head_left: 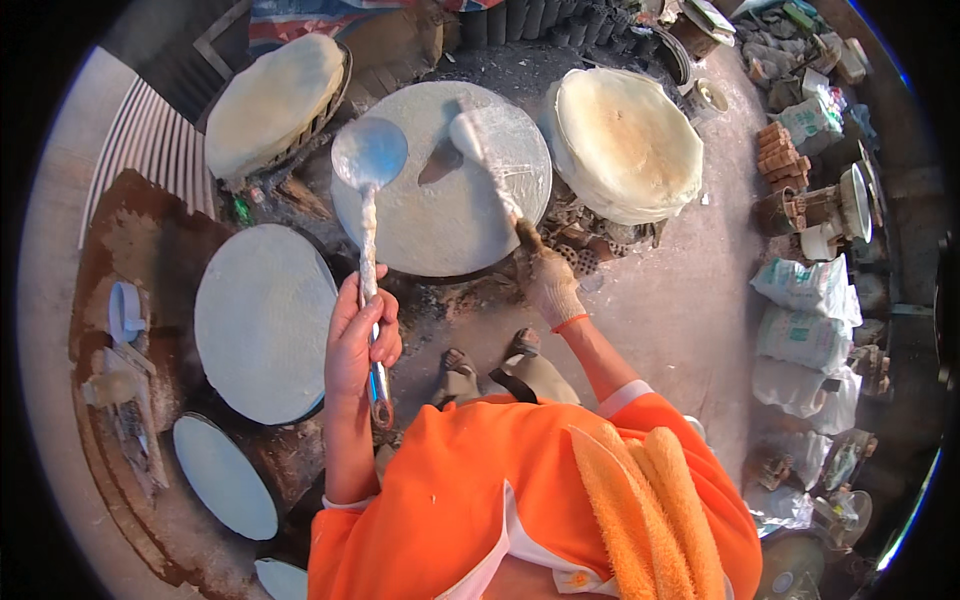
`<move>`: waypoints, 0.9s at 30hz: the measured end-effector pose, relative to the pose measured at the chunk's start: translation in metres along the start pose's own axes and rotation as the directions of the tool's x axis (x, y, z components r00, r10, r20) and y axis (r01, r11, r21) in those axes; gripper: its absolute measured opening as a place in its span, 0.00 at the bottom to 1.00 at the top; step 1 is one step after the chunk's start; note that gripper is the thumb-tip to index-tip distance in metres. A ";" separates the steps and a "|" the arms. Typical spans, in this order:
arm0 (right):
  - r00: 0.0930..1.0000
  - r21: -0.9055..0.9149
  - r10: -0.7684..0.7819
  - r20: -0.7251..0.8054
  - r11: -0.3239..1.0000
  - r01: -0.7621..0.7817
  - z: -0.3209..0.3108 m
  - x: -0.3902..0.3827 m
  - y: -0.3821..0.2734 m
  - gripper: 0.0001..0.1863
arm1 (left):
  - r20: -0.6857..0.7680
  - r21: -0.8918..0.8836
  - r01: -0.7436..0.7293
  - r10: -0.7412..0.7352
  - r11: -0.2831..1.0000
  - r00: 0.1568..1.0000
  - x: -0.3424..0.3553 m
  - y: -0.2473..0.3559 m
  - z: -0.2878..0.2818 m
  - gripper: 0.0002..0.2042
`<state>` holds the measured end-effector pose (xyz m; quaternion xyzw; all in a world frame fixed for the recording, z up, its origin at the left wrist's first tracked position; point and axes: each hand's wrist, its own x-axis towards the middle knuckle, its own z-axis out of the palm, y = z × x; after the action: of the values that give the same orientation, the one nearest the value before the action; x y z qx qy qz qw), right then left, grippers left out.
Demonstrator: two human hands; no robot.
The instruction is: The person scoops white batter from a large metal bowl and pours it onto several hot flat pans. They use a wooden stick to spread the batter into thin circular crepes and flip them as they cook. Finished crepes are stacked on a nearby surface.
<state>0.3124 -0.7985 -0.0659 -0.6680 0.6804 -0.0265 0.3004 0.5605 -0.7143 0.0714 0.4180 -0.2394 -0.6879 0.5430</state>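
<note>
The left hand's [362, 325] fingers are wrapped round the lower handle of a metal ladle [369, 225], its round bowl at eleven o'clock; the gloved right hand's [550, 285] fingers grasp a blurred, pale-headed paddle [484, 165] above the round griddle [440, 235] at twelve. The ladle looks stiff and, probably, moderately heavy at the bowl; the smooth lower handle seems the best hold, as the upper shaft is crusted. The griddle's coating is pale and matte. Between one and two, stacked round sheets [630, 145] look soft, thin and easily torn.
</note>
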 end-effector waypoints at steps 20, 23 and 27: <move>0.872 0.378 -0.489 -0.012 0.806 0.456 -0.004 0.016 0.079 0.20 | -0.260 0.318 0.131 -0.047 0.939 0.964 0.131 0.024 0.020 0.08; 0.923 0.783 -0.383 -0.025 0.567 0.256 -0.004 -0.014 0.059 0.20 | -0.253 0.358 0.125 -0.033 0.925 0.967 0.118 0.021 0.021 0.06; 0.947 0.550 -0.303 0.108 0.811 0.197 0.028 -0.001 0.015 0.21 | -0.258 0.366 0.235 -0.144 0.901 0.955 0.067 0.003 -0.014 0.06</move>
<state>0.3110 -0.7858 -0.0951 -0.6414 0.5201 -0.1895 0.5312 0.5702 -0.7772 0.0452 0.6148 -0.2672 -0.6239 0.4017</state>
